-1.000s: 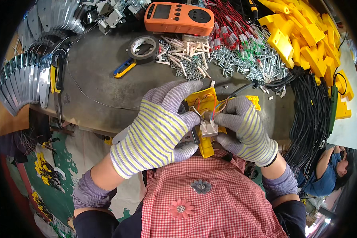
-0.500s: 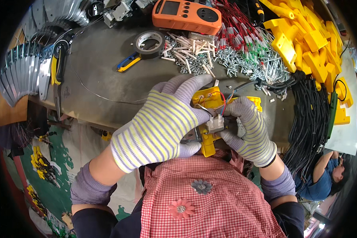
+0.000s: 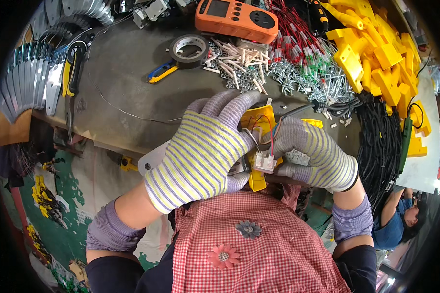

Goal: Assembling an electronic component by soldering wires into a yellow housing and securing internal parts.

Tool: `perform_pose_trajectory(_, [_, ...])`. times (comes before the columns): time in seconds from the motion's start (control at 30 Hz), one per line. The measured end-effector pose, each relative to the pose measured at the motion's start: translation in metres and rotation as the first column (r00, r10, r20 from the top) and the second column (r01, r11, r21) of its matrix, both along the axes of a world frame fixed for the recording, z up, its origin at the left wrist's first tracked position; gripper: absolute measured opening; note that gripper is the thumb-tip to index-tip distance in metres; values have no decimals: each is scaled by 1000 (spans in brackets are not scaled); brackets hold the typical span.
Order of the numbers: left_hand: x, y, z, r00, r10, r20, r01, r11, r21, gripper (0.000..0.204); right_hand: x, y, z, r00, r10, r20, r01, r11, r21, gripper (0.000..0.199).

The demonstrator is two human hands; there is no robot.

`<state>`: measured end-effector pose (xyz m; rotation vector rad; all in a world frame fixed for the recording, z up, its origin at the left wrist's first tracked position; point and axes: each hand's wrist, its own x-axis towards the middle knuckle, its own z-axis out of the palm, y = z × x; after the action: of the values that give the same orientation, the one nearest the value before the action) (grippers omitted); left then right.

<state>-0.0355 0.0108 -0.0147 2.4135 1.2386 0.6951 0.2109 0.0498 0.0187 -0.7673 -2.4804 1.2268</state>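
Note:
Both hands wear striped knit gloves and meet over an opened yellow plastic housing at the table's near edge. My left hand is closed round its left side, thumb below and fingers above. A silver metal plate with a hole sticks out from under that hand. Inside the housing sits a small white block, with a red wire and other thin wires rising above it. My right hand pinches at the wires beside the block; its fingertips are partly hidden. A grey cable runs off to the right.
Beyond the hands lie black tape, a utility knife, an orange meter and piles of screws. Yellow housings and black cables crowd the right. Pliers and metal blades lie left. A person is at far right.
My right hand has shifted a little right and turned, its fingers higher on the wires. The white block has tilted, and the metal plate now shows beneath my left hand.

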Motion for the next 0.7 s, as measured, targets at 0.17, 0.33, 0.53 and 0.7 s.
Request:
perform_pose_trajectory(0.17, [-2,3,-6,995,-52,90,53,998,-16,48,-4,-1,8,1000,11,-8,-11,1000,-22,26])
perform_pose_trajectory(0.33, [-1,3,-4,995,-55,78,57,998,-25,56,-8,-9,8,999,-31,26,32,999,-36,25])
perform_pose_trajectory(0.53, [-1,0,-2,998,-42,47,44,998,-47,59,-7,-9,-1,1000,-27,-17,27,999,19,27])
perform_pose_trajectory(0.7, [0,-1,1,998,-62,32,63,996,-59,53,-14,-23,5,995,-102,-16,103,984,145,31])
